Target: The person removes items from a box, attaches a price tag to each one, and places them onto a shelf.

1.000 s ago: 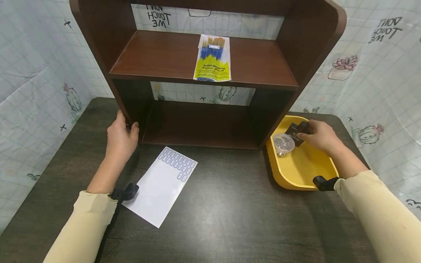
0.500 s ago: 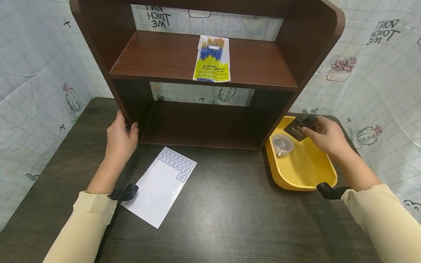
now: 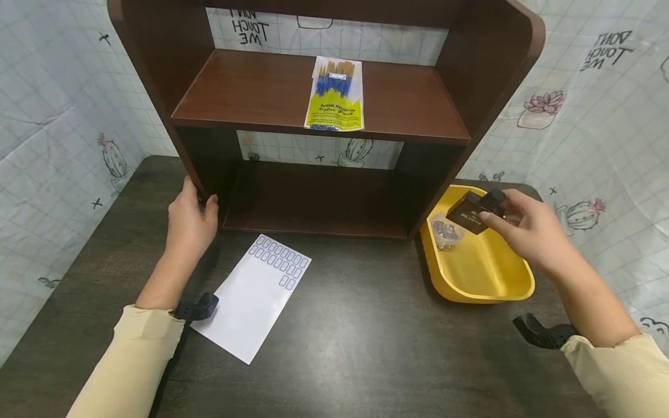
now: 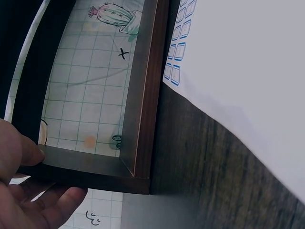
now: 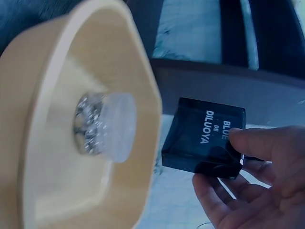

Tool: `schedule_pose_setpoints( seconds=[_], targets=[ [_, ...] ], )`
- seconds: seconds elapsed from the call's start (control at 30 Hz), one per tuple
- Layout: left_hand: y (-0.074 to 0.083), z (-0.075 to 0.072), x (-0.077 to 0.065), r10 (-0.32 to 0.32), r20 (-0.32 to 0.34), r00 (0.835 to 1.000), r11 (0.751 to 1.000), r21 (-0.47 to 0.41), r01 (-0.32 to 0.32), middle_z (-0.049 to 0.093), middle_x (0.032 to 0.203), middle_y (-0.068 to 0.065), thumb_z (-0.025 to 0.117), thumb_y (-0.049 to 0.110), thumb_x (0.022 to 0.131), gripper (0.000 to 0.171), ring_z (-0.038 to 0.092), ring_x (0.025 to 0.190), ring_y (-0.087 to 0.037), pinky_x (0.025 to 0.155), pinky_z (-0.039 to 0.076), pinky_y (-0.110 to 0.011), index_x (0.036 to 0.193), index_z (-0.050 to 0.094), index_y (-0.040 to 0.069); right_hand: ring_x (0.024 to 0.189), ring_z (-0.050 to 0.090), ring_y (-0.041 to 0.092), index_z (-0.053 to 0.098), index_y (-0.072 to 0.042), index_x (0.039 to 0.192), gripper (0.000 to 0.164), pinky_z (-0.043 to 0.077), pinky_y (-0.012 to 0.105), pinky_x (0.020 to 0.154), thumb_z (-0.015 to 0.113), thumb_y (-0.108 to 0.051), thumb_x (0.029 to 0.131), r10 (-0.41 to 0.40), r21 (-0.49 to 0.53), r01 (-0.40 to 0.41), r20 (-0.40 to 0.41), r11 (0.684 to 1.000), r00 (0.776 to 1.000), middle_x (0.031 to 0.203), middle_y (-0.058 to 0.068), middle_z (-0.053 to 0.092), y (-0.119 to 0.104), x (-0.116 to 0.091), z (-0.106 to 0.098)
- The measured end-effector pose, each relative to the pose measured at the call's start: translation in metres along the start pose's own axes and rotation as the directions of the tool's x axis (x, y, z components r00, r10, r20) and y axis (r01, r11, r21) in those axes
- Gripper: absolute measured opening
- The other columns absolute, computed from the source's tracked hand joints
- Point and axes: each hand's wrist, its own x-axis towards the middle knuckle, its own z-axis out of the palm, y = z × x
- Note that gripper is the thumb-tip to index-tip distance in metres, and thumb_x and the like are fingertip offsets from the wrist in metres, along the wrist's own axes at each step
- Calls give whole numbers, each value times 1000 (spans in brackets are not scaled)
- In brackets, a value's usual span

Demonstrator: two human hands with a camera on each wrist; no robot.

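Note:
My right hand (image 3: 535,232) pinches a dark square perfume bottle (image 3: 467,213) with a black cap, thumb on its front face. It is held tilted over the yellow tub (image 3: 478,295). Lettering on the bottle (image 5: 212,126) reads "BLUE DE DILUOYA" in the right wrist view. Inside the tub sits a round clear container (image 5: 119,126) of shiny silvery bits, partly covered by the bottle in the head view. On the other side, my left hand (image 3: 190,223) grips the left side panel (image 4: 95,167) of a dark brown shelf unit, thumb inside and fingers outside.
A pack of artist brushes (image 3: 335,96) lies on the middle shelf (image 3: 251,87), its lower end at the front edge. On the dark table (image 3: 355,325), a white label sheet (image 3: 245,313) lies before the shelf unit. Patterned cloth (image 3: 590,145) surrounds the table.
My right hand has lifted the perfume bottle from the tub and drawn back slightly, turning its lettered face into view. My left hand stays on the side panel.

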Motion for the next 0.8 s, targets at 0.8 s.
schedule_pose_setpoints(
  seconds=[0.8],
  targets=[
    [-1,2,0,22,-7,1000,1000,13,-22,65,119,-32,52,8,106,34,67,97,-47,78,56,-58,136,48,-8,96,61,-2,68,-11,117,27,58,16,83,78,-4,92,-364,142,351,76,926,928,104,-4,70,-81,-68,68]
  ],
)
